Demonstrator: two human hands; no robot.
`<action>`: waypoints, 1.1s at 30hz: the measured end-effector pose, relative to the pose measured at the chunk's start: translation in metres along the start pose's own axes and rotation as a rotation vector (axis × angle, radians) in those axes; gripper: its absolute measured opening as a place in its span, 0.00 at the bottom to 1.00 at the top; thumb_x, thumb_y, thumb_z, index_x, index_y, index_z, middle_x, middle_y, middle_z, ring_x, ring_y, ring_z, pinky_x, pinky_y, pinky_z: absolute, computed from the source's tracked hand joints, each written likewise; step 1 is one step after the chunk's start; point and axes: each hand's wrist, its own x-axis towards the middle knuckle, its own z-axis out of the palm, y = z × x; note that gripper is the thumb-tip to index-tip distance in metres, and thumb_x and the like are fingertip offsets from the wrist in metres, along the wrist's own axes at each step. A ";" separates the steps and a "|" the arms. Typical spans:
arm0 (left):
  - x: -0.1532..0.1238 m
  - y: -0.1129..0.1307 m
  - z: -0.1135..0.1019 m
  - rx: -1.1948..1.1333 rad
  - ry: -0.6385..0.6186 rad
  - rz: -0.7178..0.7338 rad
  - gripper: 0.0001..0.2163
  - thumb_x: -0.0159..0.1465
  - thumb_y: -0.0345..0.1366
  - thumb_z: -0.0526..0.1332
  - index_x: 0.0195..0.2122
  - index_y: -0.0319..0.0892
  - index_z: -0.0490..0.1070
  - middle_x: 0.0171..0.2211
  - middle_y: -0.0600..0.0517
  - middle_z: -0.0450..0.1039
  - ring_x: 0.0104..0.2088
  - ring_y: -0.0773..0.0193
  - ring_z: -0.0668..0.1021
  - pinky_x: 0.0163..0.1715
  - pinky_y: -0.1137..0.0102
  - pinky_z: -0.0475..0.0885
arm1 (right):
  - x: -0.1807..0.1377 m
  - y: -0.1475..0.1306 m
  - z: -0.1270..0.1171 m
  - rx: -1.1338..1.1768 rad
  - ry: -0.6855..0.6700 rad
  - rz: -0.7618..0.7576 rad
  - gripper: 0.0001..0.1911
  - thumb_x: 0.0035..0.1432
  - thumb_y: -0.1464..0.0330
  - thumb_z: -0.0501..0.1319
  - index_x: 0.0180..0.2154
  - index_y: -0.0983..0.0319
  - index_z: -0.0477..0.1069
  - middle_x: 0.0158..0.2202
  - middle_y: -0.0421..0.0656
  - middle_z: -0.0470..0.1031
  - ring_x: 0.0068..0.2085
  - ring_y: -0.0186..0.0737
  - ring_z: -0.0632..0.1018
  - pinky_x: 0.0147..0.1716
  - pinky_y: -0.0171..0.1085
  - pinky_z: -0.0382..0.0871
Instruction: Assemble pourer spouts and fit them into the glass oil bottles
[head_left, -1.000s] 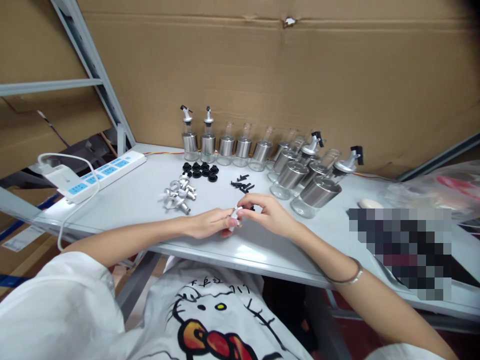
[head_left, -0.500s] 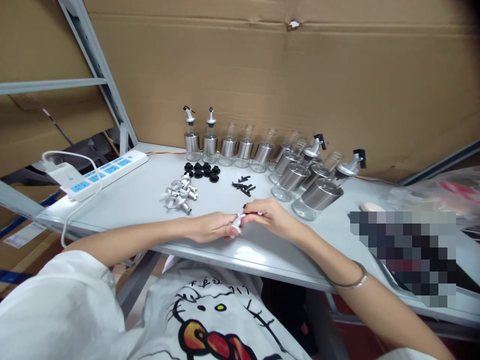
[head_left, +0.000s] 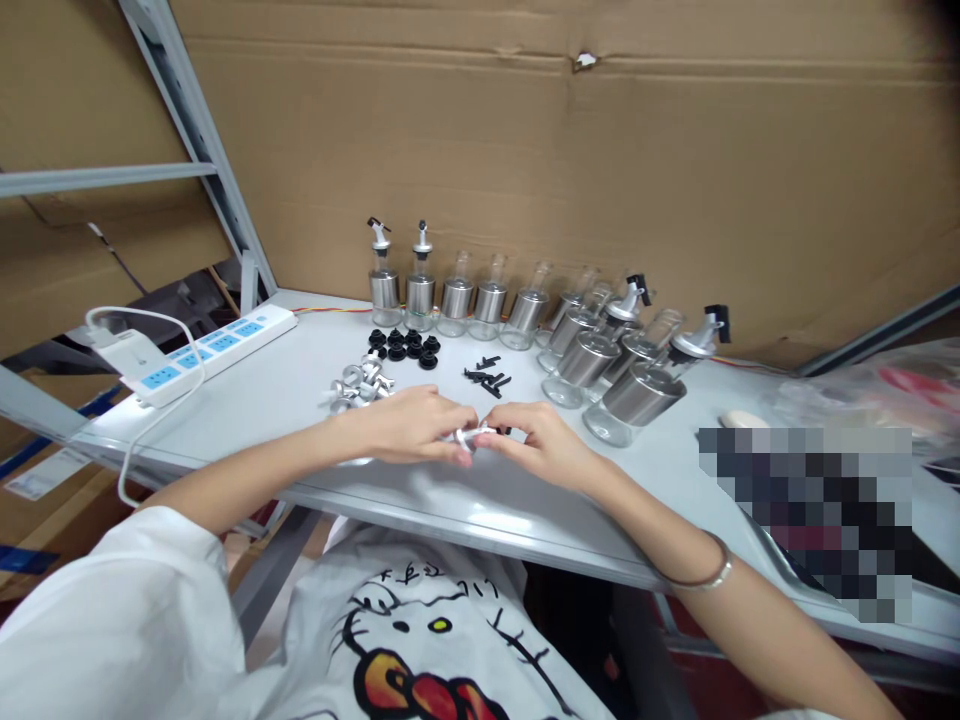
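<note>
A silver bottle pourer spout point(head_left: 470, 437) is held between my two hands above the front part of the table. My left hand point(head_left: 411, 424) pinches its wide collar end, and my right hand point(head_left: 546, 442) grips the narrow end. A dark bit, seemingly a black lever, shows by the right fingers; most of it is hidden. Beyond my left hand lies a pile of silver spouts point(head_left: 363, 378), partly covered by that hand. Several black stoppers point(head_left: 397, 345) are grouped behind the pile. Loose black levers point(head_left: 489, 377) lie just beyond my right hand.
Glass bottles with steel sleeves point(head_left: 490, 297) line the back, some topped with pourers; more stand at the right point(head_left: 641, 392). A white power strip point(head_left: 217, 348) with a plugged-in adapter and cable lies left. Plastic bags point(head_left: 870, 385) and a blurred patch are at right.
The spout has turned from nearly upright to lying sideways. My left hand has shifted up and now grips it from above, while my right hand has moved slightly.
</note>
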 end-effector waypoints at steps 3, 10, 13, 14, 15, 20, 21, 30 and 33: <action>-0.001 -0.014 -0.025 0.112 0.104 -0.238 0.20 0.70 0.51 0.45 0.46 0.43 0.67 0.38 0.49 0.75 0.37 0.58 0.75 0.36 0.68 0.63 | -0.001 -0.002 -0.002 -0.051 0.162 -0.052 0.15 0.64 0.63 0.57 0.30 0.63 0.76 0.28 0.43 0.79 0.28 0.33 0.76 0.27 0.30 0.66; 0.003 -0.075 -0.054 0.664 0.059 -0.582 0.10 0.68 0.33 0.51 0.45 0.39 0.70 0.44 0.44 0.74 0.44 0.54 0.77 0.37 0.68 0.65 | -0.001 -0.006 -0.004 -0.072 0.353 -0.056 0.08 0.62 0.68 0.59 0.37 0.61 0.77 0.34 0.43 0.82 0.32 0.36 0.80 0.32 0.33 0.73; 0.006 -0.085 -0.054 0.697 -0.011 -0.603 0.09 0.66 0.31 0.53 0.42 0.41 0.72 0.43 0.45 0.76 0.43 0.55 0.78 0.35 0.69 0.65 | -0.001 -0.007 -0.003 -0.082 0.369 -0.076 0.08 0.61 0.70 0.60 0.40 0.61 0.77 0.34 0.43 0.82 0.33 0.36 0.80 0.32 0.33 0.74; 0.007 -0.086 -0.054 0.701 -0.013 -0.600 0.09 0.67 0.32 0.53 0.42 0.40 0.72 0.43 0.44 0.76 0.43 0.55 0.78 0.35 0.69 0.65 | -0.001 -0.007 -0.003 -0.079 0.370 -0.087 0.08 0.60 0.70 0.60 0.40 0.61 0.77 0.35 0.43 0.82 0.33 0.36 0.81 0.33 0.33 0.74; 0.008 -0.086 -0.054 0.704 -0.011 -0.599 0.09 0.67 0.33 0.53 0.42 0.40 0.72 0.43 0.44 0.76 0.43 0.55 0.78 0.35 0.70 0.65 | -0.001 -0.008 -0.003 -0.073 0.370 -0.098 0.07 0.60 0.70 0.60 0.40 0.61 0.77 0.36 0.43 0.82 0.34 0.36 0.81 0.34 0.33 0.74; 0.012 -0.096 -0.055 0.678 0.005 -0.644 0.14 0.70 0.40 0.51 0.44 0.37 0.71 0.45 0.39 0.75 0.45 0.53 0.77 0.39 0.69 0.65 | -0.001 -0.010 -0.003 -0.048 0.382 -0.118 0.07 0.60 0.72 0.60 0.39 0.61 0.76 0.35 0.42 0.82 0.33 0.35 0.81 0.33 0.33 0.74; 0.013 -0.100 -0.055 0.648 -0.021 -0.640 0.14 0.69 0.41 0.52 0.44 0.37 0.71 0.44 0.40 0.76 0.44 0.53 0.77 0.38 0.69 0.65 | -0.001 -0.010 -0.003 -0.049 0.386 -0.121 0.07 0.60 0.72 0.60 0.39 0.61 0.76 0.35 0.42 0.82 0.33 0.35 0.80 0.34 0.33 0.74; 0.013 -0.105 -0.057 0.589 -0.053 -0.547 0.09 0.68 0.36 0.54 0.40 0.38 0.71 0.44 0.43 0.73 0.42 0.58 0.74 0.36 0.71 0.62 | -0.001 -0.010 -0.003 -0.068 0.410 -0.136 0.06 0.60 0.72 0.61 0.38 0.61 0.76 0.32 0.42 0.81 0.31 0.34 0.80 0.33 0.33 0.73; 0.006 -0.081 -0.062 0.606 0.057 -0.478 0.11 0.70 0.36 0.50 0.40 0.35 0.69 0.42 0.41 0.72 0.40 0.59 0.73 0.36 0.71 0.61 | -0.001 -0.009 -0.003 -0.081 0.447 -0.123 0.06 0.60 0.71 0.61 0.37 0.61 0.76 0.32 0.42 0.81 0.31 0.35 0.79 0.32 0.34 0.73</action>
